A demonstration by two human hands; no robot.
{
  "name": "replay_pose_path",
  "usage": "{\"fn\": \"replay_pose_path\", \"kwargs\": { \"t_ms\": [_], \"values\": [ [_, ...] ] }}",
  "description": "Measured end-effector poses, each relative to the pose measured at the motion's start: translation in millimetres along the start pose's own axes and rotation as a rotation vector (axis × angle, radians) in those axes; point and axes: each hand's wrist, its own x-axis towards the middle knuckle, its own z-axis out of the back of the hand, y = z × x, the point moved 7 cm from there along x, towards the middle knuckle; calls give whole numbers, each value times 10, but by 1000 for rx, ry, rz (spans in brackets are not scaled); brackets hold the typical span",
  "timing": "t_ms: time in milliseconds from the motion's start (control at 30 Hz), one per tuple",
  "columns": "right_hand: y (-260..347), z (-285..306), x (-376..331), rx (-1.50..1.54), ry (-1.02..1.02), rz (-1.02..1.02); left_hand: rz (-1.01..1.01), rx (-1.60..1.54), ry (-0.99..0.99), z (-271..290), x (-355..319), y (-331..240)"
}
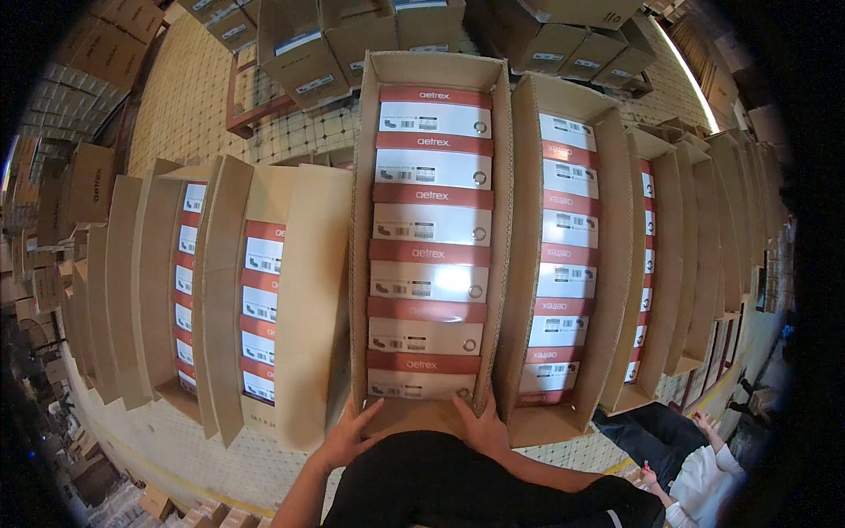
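Note:
An open cardboard carton (503, 211) stands straight in front of me with its flaps up. Inside it lies a row of white and red shoe boxes (433, 223), labelled ends facing up. At the carton's near left corner my left hand (350, 435) grips the cardboard, thumb over the edge and the other fingers partly hidden behind the wall. My right hand (483, 429) holds the near right corner the same way, its thumb pointing inward beside the last shoe box.
Open cartons of shoe boxes line both sides, including a right one (613, 282) and a left one (308, 290). More cartons (304, 70) stand beyond, by a reddish frame (236, 101) on the tiled floor (189, 97). Another person (695, 480) is at lower right.

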Motion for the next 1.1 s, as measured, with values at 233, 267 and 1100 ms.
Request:
{"fn": "replay_pose_path", "kwargs": {
  "t_ms": [233, 267, 1100],
  "values": [
    [-80, -90, -26, 23, 2, -50, -21, 37, -21, -1, -16, -16],
    [-66, -79, -29, -8, -27, -25, -43, 59, -38, 7, -17, -14],
    [-95, -103, -33, 32, -72, -9, -23, 63, -50, 15, -32, -11]
  ]
}}
